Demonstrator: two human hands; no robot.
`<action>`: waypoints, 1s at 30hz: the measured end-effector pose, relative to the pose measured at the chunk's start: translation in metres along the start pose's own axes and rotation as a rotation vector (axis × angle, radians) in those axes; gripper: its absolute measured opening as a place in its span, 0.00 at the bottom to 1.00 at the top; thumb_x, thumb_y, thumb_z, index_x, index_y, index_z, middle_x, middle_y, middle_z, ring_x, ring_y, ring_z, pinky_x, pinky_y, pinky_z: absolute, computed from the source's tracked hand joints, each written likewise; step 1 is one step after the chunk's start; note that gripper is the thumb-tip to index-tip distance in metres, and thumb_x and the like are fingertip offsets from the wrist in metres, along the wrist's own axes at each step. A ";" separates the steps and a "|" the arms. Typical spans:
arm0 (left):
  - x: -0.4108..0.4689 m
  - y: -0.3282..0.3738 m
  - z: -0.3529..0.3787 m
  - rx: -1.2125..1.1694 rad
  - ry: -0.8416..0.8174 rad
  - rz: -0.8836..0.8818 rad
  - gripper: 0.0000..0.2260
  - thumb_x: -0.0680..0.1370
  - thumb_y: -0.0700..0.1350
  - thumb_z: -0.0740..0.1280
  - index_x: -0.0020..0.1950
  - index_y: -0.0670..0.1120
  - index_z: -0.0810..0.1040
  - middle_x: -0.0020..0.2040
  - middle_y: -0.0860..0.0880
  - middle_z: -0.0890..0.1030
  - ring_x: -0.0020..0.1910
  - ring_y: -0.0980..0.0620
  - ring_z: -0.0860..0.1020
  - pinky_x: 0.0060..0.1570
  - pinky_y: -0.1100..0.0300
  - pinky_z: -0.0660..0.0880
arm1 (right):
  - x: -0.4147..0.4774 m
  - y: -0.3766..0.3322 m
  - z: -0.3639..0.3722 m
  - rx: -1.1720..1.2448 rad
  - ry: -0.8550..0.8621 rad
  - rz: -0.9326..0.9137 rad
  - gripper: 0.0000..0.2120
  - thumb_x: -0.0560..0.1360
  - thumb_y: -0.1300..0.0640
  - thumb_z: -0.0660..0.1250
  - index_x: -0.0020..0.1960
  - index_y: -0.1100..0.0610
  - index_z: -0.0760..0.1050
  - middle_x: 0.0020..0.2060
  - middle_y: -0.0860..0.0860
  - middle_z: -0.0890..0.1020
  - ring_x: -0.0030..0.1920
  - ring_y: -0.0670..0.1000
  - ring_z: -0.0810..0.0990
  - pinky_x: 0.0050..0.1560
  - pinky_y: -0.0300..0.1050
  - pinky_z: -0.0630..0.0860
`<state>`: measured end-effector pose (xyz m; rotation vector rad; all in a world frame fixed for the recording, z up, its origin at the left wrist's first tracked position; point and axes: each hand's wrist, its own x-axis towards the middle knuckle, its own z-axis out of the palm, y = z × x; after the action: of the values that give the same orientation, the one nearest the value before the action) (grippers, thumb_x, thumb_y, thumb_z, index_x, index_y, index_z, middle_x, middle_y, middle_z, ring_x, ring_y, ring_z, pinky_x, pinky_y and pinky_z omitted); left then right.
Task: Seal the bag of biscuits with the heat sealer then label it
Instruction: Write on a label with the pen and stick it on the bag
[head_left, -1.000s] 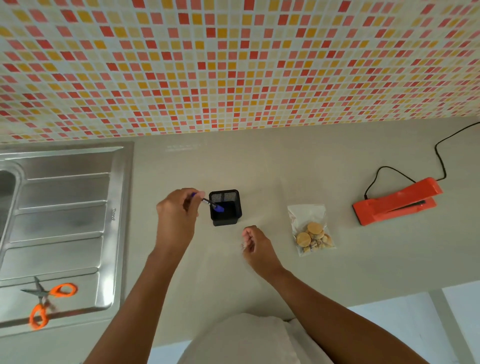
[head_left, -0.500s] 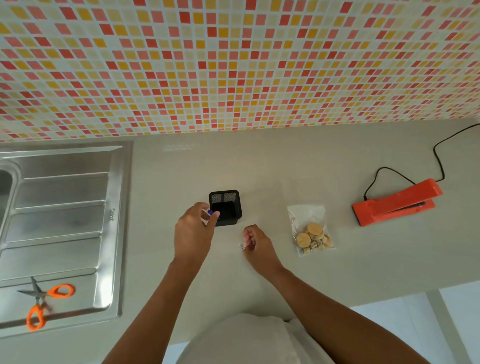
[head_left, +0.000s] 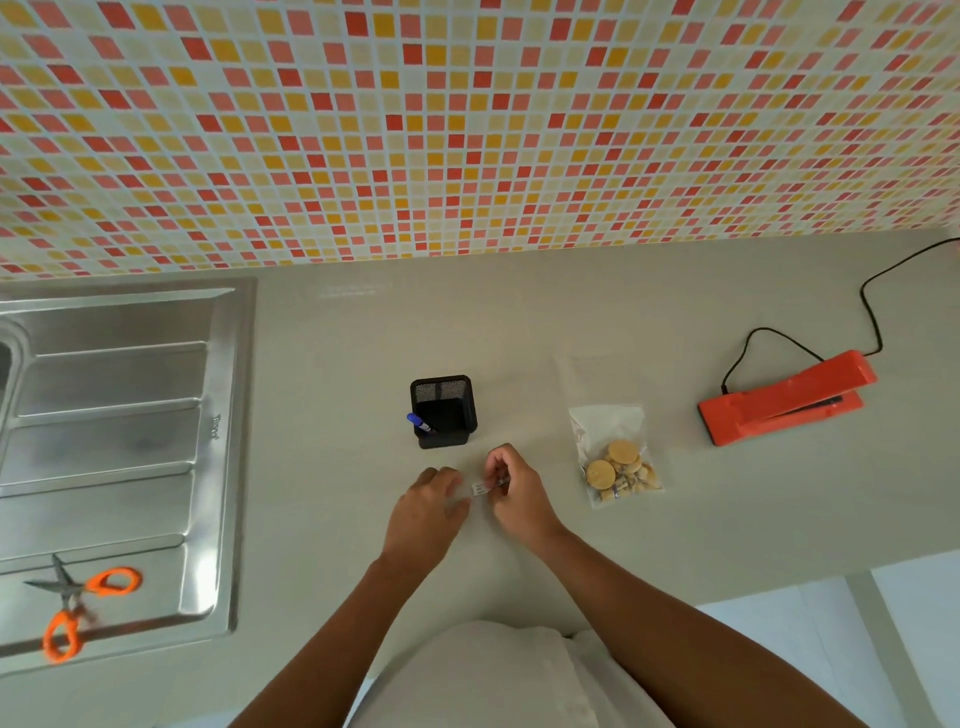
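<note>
A clear bag of round biscuits (head_left: 615, 457) lies flat on the beige counter (head_left: 337, 374), right of my hands. The orange heat sealer (head_left: 784, 397) sits further right, its jaw slightly raised and its black cord (head_left: 867, 306) trailing to the wall. My right hand (head_left: 511, 493) pinches a small white label (head_left: 480, 487) just above the counter. My left hand (head_left: 428, 506) is close beside it, fingers touching the label's left end. A blue pen (head_left: 420, 423) stands in the black mesh pen holder (head_left: 444, 410) behind my hands.
A steel sink drainboard (head_left: 114, 447) fills the left side, with orange-handled scissors (head_left: 72, 608) lying on its near corner. A mosaic tile wall (head_left: 467, 130) rises behind the counter. The counter's front edge runs near my body.
My left hand dropped the blue pen into the holder, then drew back toward me and met my right hand at the label. The bag and sealer have not moved.
</note>
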<state>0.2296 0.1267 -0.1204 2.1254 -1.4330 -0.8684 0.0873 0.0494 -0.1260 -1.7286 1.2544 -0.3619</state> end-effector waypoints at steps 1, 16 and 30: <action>0.001 0.001 0.003 0.005 -0.020 0.004 0.09 0.74 0.44 0.70 0.54 0.46 0.79 0.46 0.49 0.78 0.38 0.49 0.77 0.38 0.60 0.73 | 0.000 0.000 0.000 -0.003 0.002 -0.006 0.18 0.68 0.76 0.61 0.46 0.54 0.70 0.41 0.50 0.77 0.40 0.45 0.75 0.44 0.31 0.72; 0.014 0.010 0.021 0.118 -0.020 -0.012 0.06 0.76 0.44 0.68 0.51 0.45 0.79 0.48 0.47 0.78 0.40 0.47 0.80 0.39 0.59 0.74 | 0.001 0.007 -0.001 -0.005 0.022 -0.030 0.18 0.69 0.74 0.65 0.52 0.55 0.76 0.46 0.48 0.79 0.47 0.42 0.77 0.50 0.31 0.75; 0.011 0.006 0.008 -0.210 -0.153 -0.070 0.04 0.71 0.42 0.73 0.44 0.47 0.80 0.40 0.51 0.80 0.36 0.53 0.77 0.39 0.63 0.72 | 0.000 0.010 -0.017 -0.176 -0.173 -0.032 0.09 0.75 0.66 0.67 0.49 0.54 0.82 0.43 0.44 0.81 0.51 0.48 0.74 0.52 0.38 0.72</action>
<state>0.2230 0.1137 -0.1249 1.9977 -1.2827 -1.1763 0.0699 0.0405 -0.1257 -1.8867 1.1619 -0.1194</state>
